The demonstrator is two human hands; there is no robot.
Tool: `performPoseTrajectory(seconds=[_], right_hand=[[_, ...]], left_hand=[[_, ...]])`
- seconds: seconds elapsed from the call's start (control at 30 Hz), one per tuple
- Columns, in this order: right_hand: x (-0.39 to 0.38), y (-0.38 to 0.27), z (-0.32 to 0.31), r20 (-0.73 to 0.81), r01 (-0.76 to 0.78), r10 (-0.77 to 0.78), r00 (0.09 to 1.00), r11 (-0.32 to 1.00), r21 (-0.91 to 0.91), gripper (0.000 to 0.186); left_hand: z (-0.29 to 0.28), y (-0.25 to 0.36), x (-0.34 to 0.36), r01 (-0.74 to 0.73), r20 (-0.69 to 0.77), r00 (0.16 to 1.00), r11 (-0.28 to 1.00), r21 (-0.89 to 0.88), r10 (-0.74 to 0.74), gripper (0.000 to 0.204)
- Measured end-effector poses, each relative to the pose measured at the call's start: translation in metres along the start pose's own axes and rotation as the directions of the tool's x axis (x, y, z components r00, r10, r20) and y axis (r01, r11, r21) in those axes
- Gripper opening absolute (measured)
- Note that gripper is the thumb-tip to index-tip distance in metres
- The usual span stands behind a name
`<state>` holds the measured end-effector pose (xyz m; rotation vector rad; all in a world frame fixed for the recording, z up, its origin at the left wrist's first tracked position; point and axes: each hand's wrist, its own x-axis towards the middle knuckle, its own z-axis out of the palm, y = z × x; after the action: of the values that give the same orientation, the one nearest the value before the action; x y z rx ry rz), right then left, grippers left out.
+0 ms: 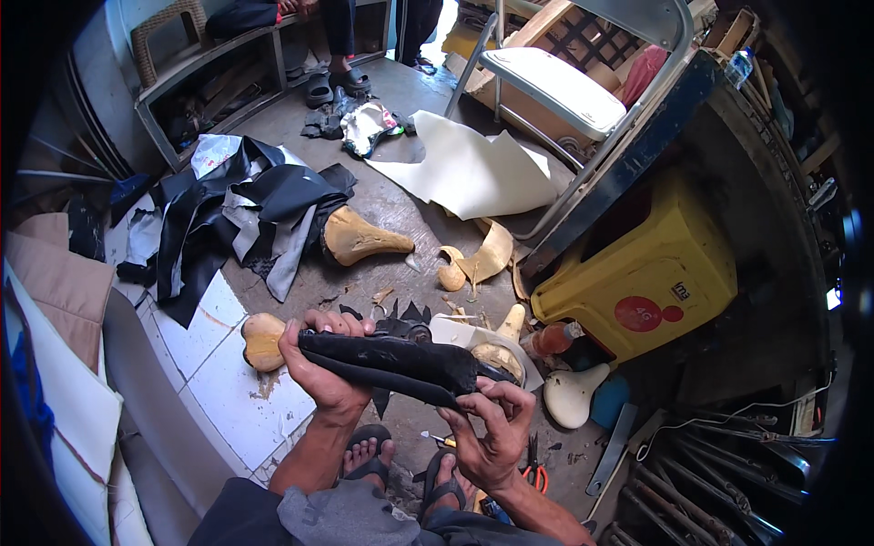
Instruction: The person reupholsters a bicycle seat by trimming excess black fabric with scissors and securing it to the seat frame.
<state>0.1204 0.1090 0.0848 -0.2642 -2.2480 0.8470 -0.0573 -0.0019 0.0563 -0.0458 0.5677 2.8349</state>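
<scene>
A long, black-covered bicycle saddle (391, 358) is held up sideways in front of me, above my feet. My left hand (330, 378) is wrapped round its left end, with the thumb along the near side. At the other end my right hand (492, 428) pinches the lower edge of the black cover between thumb and fingers. Jagged black flaps (410, 314) stick out behind the saddle. Bare yellow saddle foam (264, 343) shows just left of my left hand, resting on the white tiles. A pale saddle foam (572, 398) lies on the floor to the right of my right hand.
Black sheet scraps (250, 205) and a yellow saddle foam (364, 238) lie ahead on the left. A cream sheet (473, 168) lies near the folding chair (555, 91). On the right are a yellow plastic stool (642, 273), orange-handled scissors (535, 473) and metal tubes (701, 491). Another person's feet (341, 82) are far off.
</scene>
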Motion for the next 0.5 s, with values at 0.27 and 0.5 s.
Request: performPoseTrajectory(seconds=[0.27,0.5], right_hand=[[-0.001,-0.006,0.008,-0.018,-0.048,0.05,0.999,0.991,0.125,0.028],[0.004,-0.015,0.015,0.026,-0.163,0.162,0.987,0.978,0.131,0.031]], left_hand=[[0.027,0.023,-0.006,-0.279,0.247,0.937,0.954,0.11,0.246,0.042],[0.027,0.029,-0.006,-0.378,0.332,0.886,0.919,0.111,0.324,0.042]])
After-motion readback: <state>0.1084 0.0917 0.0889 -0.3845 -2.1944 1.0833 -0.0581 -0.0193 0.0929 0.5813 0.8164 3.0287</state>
